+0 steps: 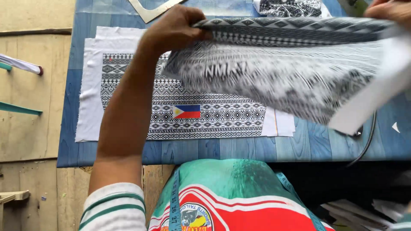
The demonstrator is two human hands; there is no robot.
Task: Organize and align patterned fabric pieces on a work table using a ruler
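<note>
My left hand (177, 28) grips the left end of a black-and-white patterned fabric piece (274, 68) and holds it up above the blue table (239, 149). My right hand (391, 10) pinches the same piece at the top right corner of the view. The lifted fabric hangs blurred, its white edge drooping at the right. Under it lies a second patterned fabric panel (201, 115) with a white border and a small red, blue and white flag patch (186, 111), flat on the table.
More patterned cloth (291, 6) lies at the table's far edge, next to a pale curved ruler (147, 10). A dark cable (368, 141) runs off the right side. A measuring tape (174, 201) hangs over my shirt. Wooden boards lie to the left.
</note>
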